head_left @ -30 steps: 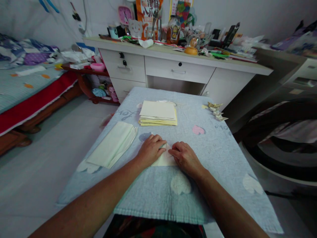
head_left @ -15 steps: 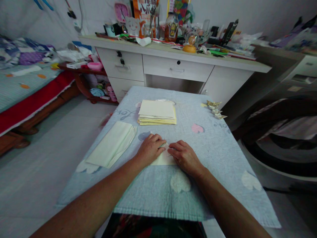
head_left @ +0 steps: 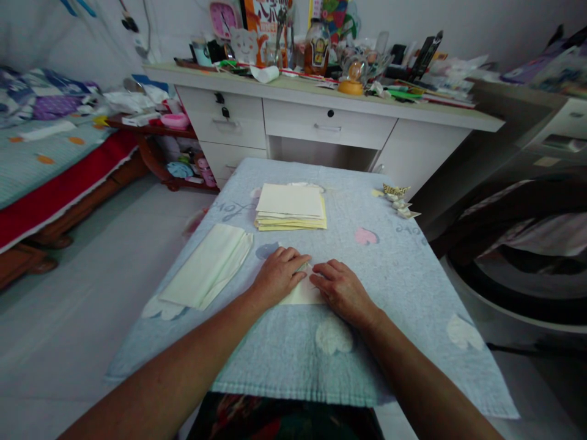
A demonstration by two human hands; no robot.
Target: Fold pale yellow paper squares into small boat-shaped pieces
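Observation:
A small sheet of cream paper (head_left: 301, 294) lies on the cloth, partly covered by both hands. My left hand (head_left: 280, 275) presses on its left and upper part, fingers bent together at the paper's top. From the other side my right hand (head_left: 342, 287) holds the paper's right part, its fingertips curled close to the left thumb. The paper's upper portion looks folded, though fingers hide most of it. Beyond the hands sits a stack of cream and yellow paper (head_left: 290, 205). Left of my left hand lies a folded pale sheet bundle (head_left: 206, 266).
The blue patterned cloth (head_left: 394, 330) covers the table. Several small folded paper pieces (head_left: 398, 200) rest at its far right corner. A white desk (head_left: 325, 119) crowded with jars stands behind, a bed (head_left: 55, 165) at left, and a washing machine (head_left: 541, 201) at right.
My left fingers have shifted very slightly right along the top of the paper. Otherwise the hands and paper stay in place; the view tilts a little.

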